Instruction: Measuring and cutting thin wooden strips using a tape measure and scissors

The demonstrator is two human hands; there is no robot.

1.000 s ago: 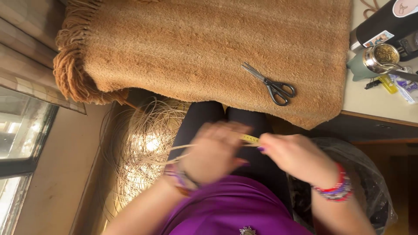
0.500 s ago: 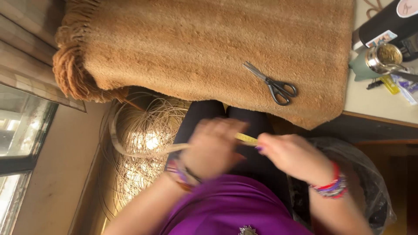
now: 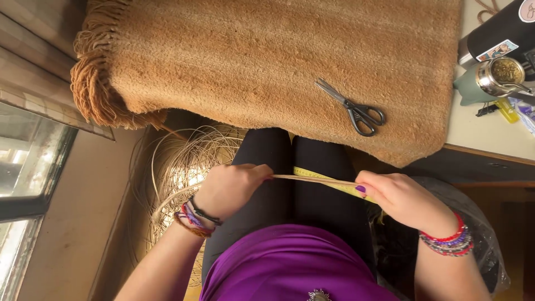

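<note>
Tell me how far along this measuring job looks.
Done: a thin pale cane strand is pulled from the coiled bundle and stretched along the yellow measuring tape. In hand: left hand and right hand hold both taut. Left: steel scissors lie untouched on the tan fringed mat.

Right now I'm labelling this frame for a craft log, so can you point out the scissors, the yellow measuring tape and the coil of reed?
scissors (image 3: 352, 106): head view, on the pivot.
yellow measuring tape (image 3: 326, 182): head view, on the stretch between the hands.
coil of reed (image 3: 184, 159): head view, on the looped strands.

window (image 3: 28, 167) left, daylit | tan fringed rug (image 3: 267, 61) over table (image 3: 490, 134); beige floor (image 3: 78, 223)
</note>
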